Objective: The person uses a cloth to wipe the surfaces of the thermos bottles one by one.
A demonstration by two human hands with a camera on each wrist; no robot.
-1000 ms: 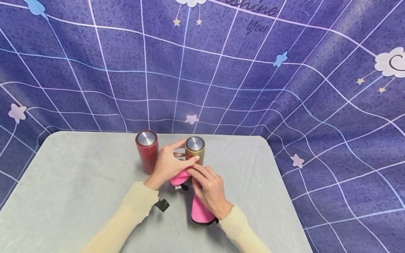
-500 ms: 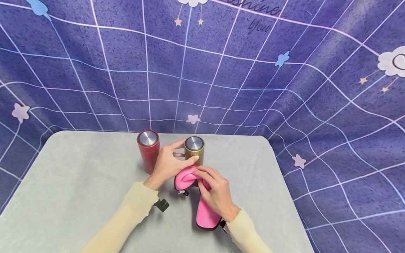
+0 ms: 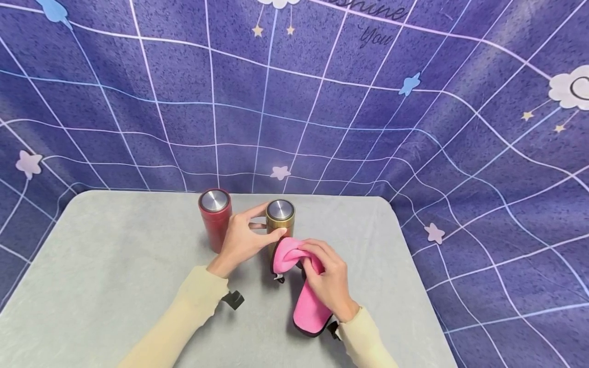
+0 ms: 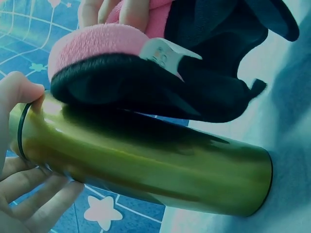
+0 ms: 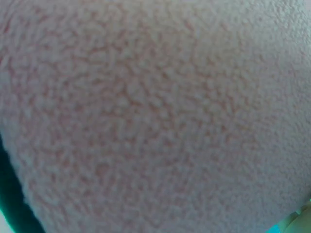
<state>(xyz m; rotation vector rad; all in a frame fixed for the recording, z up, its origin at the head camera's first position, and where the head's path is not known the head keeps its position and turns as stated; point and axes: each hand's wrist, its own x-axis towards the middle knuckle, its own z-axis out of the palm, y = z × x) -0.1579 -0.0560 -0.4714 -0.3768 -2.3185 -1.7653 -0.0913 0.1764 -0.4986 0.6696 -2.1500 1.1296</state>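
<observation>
Near the top, my left hand (image 3: 245, 237) grips a gold thermos flask (image 4: 165, 160), thumb on the near side and fingers behind it. The flask stands upright on the table under a steel-topped lid (image 3: 280, 209). My right hand (image 3: 329, 276) pinches a folded pink plush cloth (image 3: 310, 312) with black edging, a dark underside and a small white tag (image 4: 167, 56). One folded end lies close in front of the flask, and the other hangs down toward the person. Pink pile fills most of the right wrist view. To the left of my left hand stands a red thermos flask (image 3: 216, 222).
A pale grey cloth covers the table (image 3: 115, 266). Behind it and along the right side hangs a blue curtain (image 3: 248, 128) with grid lines, stars and clouds. A black strap end (image 3: 233, 300) sticks out at the left wrist.
My right hand has drawn the pink cloth to the right, away from under the left hand, so more of the folded end shows. The left hand stays on the gold flask.
</observation>
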